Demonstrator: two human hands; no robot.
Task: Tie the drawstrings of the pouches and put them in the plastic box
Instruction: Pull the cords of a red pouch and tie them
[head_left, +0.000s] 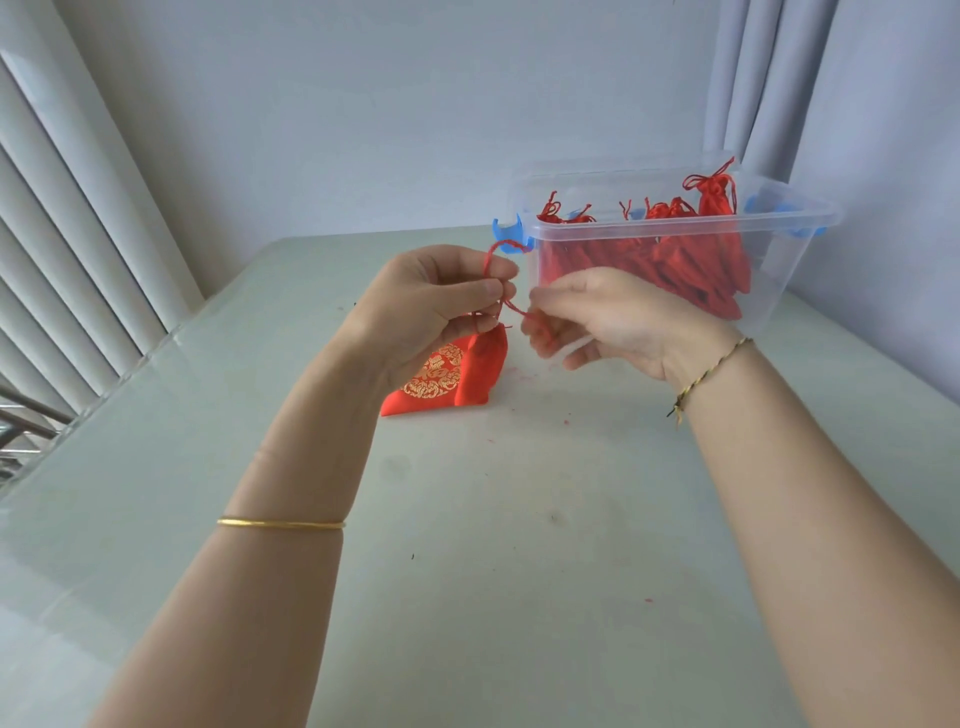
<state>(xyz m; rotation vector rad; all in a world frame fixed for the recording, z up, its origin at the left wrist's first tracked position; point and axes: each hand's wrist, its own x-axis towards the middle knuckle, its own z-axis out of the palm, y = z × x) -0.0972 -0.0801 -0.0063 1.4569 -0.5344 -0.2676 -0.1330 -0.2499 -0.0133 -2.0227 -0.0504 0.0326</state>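
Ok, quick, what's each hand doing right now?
Left hand: pinching the drawstring of the red pouch.
Right hand: pinching the same drawstring's other end.

Tabletop (493, 519) with both hands raised above its middle. Left hand (426, 306) and right hand (613, 322) face each other, nearly touching, each pinching the drawstring (511, 306), which runs between them and loops above the left fingers. One pouch (441, 379) hangs from the drawstring directly below the left hand, its lower edge at the tabletop. Plastic box (779, 270), lid off, stands on the tabletop behind and to the right of the hands. Further pouches (649, 260) lie piled in it, one propped upright at its far right end. Blinds (67, 234) stand beyond the left edge of the tabletop, and a curtain (753, 78) hangs behind the box.
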